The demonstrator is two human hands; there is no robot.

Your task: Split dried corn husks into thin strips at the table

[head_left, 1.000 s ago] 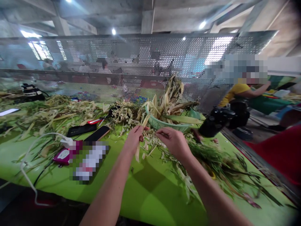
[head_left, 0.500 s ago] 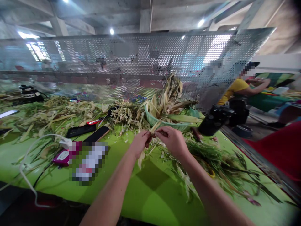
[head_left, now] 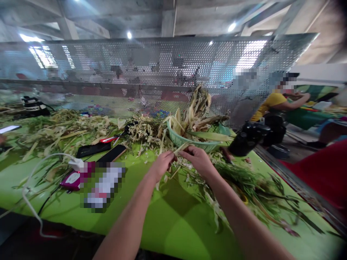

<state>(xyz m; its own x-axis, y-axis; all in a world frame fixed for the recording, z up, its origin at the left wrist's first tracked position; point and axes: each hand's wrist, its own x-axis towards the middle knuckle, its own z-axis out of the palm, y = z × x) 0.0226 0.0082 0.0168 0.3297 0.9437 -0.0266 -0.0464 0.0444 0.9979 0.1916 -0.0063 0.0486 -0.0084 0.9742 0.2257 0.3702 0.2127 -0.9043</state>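
My left hand [head_left: 163, 163] and my right hand [head_left: 196, 159] meet over the green table [head_left: 173, 220], fingertips almost touching. Both are closed in a pinch on a pale strip of dried corn husk [head_left: 182, 148], which sticks out above the fingers toward the basket. A thin husk end hangs below my left hand. Just beyond stands a light green plastic basket [head_left: 177, 139], filled with dried corn husks [head_left: 196, 108]. Bits of husk lie on the table around and under my hands.
Phones [head_left: 112, 156], a purple power bank [head_left: 77, 177] with a white cable, and a red cutter [head_left: 108, 139] lie left. A black camera [head_left: 248, 137] and green plant stems [head_left: 244, 178] are right. Behind rises a perforated metal panel [head_left: 146, 65]; a person in yellow [head_left: 271, 103] sits beyond.
Both hands stay nearly in place, with small finger movements. The husk strip now tilts further right and lies lower, and the end hanging below my left hand has shifted left.
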